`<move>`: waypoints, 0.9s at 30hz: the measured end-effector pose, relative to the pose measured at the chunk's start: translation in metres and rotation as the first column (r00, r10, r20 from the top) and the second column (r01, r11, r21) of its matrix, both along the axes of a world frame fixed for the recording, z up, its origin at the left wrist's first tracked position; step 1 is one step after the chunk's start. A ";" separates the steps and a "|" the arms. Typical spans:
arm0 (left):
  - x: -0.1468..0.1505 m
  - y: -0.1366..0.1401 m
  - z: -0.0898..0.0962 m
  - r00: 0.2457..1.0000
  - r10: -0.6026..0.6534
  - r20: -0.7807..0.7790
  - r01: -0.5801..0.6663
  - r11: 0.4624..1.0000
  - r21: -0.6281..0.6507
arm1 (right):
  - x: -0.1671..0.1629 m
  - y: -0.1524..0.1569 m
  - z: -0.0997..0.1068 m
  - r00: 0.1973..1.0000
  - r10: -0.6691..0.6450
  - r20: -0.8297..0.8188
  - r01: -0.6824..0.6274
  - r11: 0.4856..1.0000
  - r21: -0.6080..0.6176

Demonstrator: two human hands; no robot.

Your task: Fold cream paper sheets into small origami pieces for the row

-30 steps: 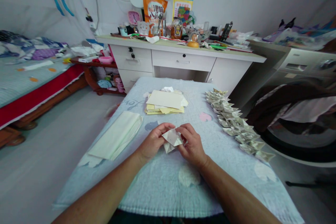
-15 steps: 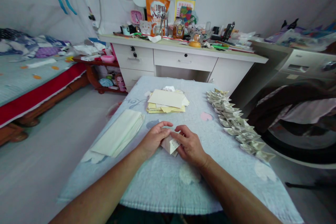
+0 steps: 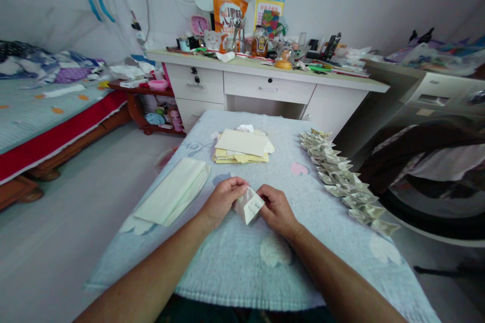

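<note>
Between my hands is a small piece of folded paper (image 3: 249, 207), pale with some print on it, shaped to a pointed form. My left hand (image 3: 226, 197) pinches its upper left edge between thumb and fingers. On the other side my right hand (image 3: 278, 210) has its fingers curled against the right edge, with the fingertips partly hidden behind the paper. Beyond the hands lies a stack of cream and yellow paper sheets (image 3: 242, 144). Left of them rests a pile of long folded pale-green paper (image 3: 172, 192). Several folded paper boats (image 3: 341, 176) stand in a row on the right.
A light-blue patterned cloth (image 3: 227, 262) covers the table. Behind it is a white desk (image 3: 269, 86) crowded with jars and packets. A washing machine (image 3: 432, 96) stands at right, a bed (image 3: 56, 106) at left.
My right hand has shifted from on top of the folded paper to its right edge, and its fingers have curled in. More of the paper's printed face shows now.
</note>
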State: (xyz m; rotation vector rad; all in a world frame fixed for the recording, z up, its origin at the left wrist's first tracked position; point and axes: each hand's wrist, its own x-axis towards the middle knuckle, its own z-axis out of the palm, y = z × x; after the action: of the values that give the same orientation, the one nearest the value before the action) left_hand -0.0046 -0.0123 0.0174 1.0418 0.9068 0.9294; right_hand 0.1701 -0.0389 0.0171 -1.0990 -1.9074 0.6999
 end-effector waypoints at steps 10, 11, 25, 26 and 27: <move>-0.001 -0.001 0.002 1.000 0.000 0.016 0.000 1.000 0.017 | 0.001 -0.001 -0.001 0.999 0.032 0.000 -0.032 0.997 0.075; 0.000 -0.001 0.002 1.000 0.002 0.022 -0.003 1.000 0.016 | 0.002 -0.001 -0.001 0.999 0.034 0.006 -0.034 0.996 0.083; 0.002 0.000 0.001 0.998 0.061 0.007 -0.061 0.992 0.111 | 0.002 -0.002 0.002 0.997 -0.027 0.070 0.017 0.991 0.134; 0.002 0.000 0.001 0.999 0.054 -0.001 -0.054 0.991 0.119 | 0.001 -0.001 0.000 0.996 -0.048 0.077 0.036 0.988 0.148; 0.002 0.000 0.001 0.999 0.049 -0.009 -0.048 0.991 0.122 | 0.001 -0.001 -0.001 0.995 -0.059 0.086 0.045 0.986 0.163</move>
State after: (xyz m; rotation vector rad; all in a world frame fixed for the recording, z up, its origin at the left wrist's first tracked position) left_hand -0.0030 -0.0123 0.0179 1.1340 0.8972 1.0305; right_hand 0.1710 -0.0395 0.0160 -1.0902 -1.9670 0.4650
